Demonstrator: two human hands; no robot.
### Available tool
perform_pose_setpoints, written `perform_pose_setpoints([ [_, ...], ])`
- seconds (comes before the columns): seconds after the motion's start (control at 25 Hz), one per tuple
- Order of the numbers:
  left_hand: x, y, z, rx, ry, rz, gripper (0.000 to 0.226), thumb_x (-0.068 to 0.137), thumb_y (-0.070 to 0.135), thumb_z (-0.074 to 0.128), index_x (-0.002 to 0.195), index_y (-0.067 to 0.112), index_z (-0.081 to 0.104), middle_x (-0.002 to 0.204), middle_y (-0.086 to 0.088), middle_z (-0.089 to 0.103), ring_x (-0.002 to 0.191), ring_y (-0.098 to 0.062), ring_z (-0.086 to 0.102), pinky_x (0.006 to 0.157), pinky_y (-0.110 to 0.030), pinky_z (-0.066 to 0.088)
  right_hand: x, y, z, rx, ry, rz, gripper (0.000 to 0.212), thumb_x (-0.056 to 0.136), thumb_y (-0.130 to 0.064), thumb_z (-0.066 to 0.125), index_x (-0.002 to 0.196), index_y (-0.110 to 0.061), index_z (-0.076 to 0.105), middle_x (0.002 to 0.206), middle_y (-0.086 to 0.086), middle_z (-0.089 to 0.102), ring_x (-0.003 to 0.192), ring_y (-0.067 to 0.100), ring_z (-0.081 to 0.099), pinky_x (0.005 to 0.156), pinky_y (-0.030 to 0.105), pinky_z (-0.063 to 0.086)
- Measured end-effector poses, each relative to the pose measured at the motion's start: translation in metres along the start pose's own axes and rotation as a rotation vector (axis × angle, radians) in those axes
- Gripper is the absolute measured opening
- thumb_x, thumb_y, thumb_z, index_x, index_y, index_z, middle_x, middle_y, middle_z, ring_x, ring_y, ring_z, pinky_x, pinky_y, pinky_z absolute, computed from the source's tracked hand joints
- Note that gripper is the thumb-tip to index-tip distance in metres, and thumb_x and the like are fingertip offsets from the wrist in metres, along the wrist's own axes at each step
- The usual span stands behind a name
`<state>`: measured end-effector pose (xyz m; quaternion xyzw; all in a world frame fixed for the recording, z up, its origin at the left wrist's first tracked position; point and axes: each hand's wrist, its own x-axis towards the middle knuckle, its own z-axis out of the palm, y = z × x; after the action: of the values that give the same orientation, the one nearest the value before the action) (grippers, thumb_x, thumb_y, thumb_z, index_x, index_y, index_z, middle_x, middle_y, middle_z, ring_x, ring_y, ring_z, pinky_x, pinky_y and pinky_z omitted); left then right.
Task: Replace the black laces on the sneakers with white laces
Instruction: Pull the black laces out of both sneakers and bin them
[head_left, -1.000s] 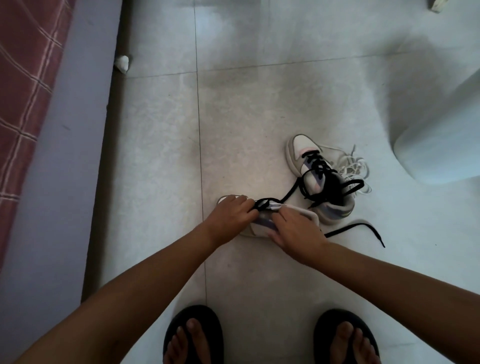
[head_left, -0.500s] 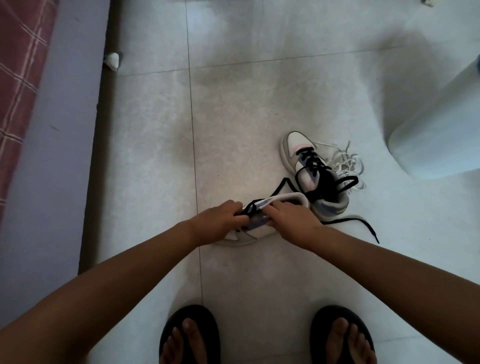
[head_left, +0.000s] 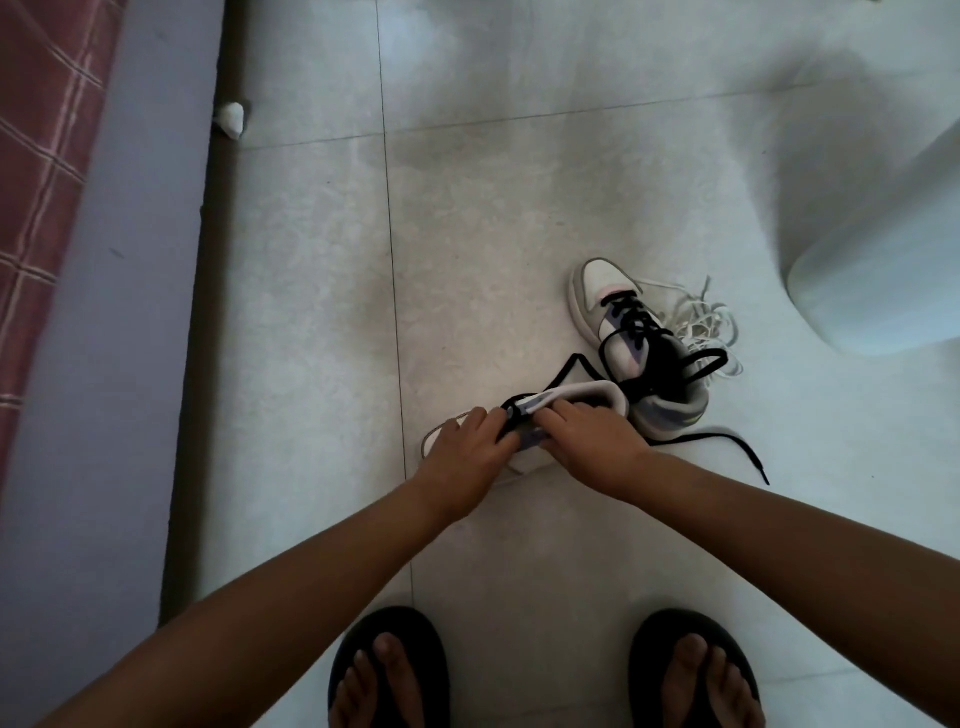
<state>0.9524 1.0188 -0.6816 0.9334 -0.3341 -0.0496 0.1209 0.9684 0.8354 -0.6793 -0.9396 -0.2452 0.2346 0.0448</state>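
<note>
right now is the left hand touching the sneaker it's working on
Touching. The head view shows the left hand lying on the near sneaker, fingers curled at its black lace, with no gap visible.

No readable text, labels or numbers.

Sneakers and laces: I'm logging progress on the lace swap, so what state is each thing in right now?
Near sneaker: held by both hands, black lace partly loosened.
Far sneaker: on the floor, black lace still threaded.
White laces: loose pile beside the far sneaker, unused.
Left hand: pinching the black lace.
Right hand: gripping the near sneaker.
</note>
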Motion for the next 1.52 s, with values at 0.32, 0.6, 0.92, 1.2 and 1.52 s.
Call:
perform_pose_setpoints([
  [0.32, -0.025, -0.035, 0.001, -0.471, 0.002, -0.271, 0.011, 0.086, 0.009, 0.065, 0.092, 0.004, 0.057, 0.098, 0.0, 0.042, 0.085, -0.014, 0.049, 0.077, -0.018, 0.039, 0.0, -0.001, 0.0, -0.024, -0.009, -0.005, 0.038, 0.1, -0.028, 0.035, 0.136, -0.017, 0.038, 0.129, 0.007, 0.048, 0.109, 0.028, 0.053, 0.08, 0.039, 0.041],
  [0.6, 0.0, -0.006, -0.006, 0.116, 0.13, 0.036, 0.013, 0.066, 0.009, 0.076, 0.074, 0.009, 0.066, 0.075, -0.008, 0.063, 0.065, -0.025, 0.061, 0.054, -0.03, 0.046, 0.001, -0.003, 0.0, 0.01, -0.005, 0.022, 0.038, 0.098, -0.028, 0.037, 0.134, -0.017, 0.039, 0.127, 0.006, 0.05, 0.109, 0.027, 0.054, 0.08, 0.039, 0.042],
  [0.92, -0.039, -0.041, -0.007, -0.676, 0.036, -0.49, 0.004, 0.091, 0.014, 0.058, 0.094, 0.015, 0.061, 0.107, 0.0, 0.039, 0.093, 0.003, 0.049, 0.088, -0.02, 0.041, -0.004, 0.009, 0.0, 0.032, -0.015, 0.034, 0.042, 0.098, -0.029, 0.038, 0.139, -0.018, 0.036, 0.131, 0.007, 0.048, 0.109, 0.028, 0.053, 0.083, 0.038, 0.043],
  [1.2, 0.0, 0.007, -0.002, 0.204, 0.144, -0.016, 0.014, 0.066, 0.011, 0.076, 0.079, 0.008, 0.072, 0.084, -0.01, 0.067, 0.078, -0.026, 0.065, 0.086, -0.051, 0.051, -0.002, 0.001, -0.002, -0.026, -0.017, 0.069, 0.04, 0.098, -0.025, 0.037, 0.137, -0.018, 0.036, 0.132, 0.007, 0.048, 0.113, 0.027, 0.052, 0.083, 0.037, 0.043],
  [1.52, -0.033, -0.047, -0.03, 0.107, 0.31, -0.319, 0.018, 0.064, 0.005, 0.08, 0.075, 0.014, 0.069, 0.099, -0.012, 0.064, 0.095, -0.03, 0.059, 0.088, -0.057, 0.041, -0.005, 0.015, -0.006, 0.111, 0.011, 0.097, 0.034, 0.099, -0.029, 0.038, 0.13, -0.016, 0.041, 0.128, 0.008, 0.05, 0.107, 0.028, 0.057, 0.077, 0.038, 0.047],
])
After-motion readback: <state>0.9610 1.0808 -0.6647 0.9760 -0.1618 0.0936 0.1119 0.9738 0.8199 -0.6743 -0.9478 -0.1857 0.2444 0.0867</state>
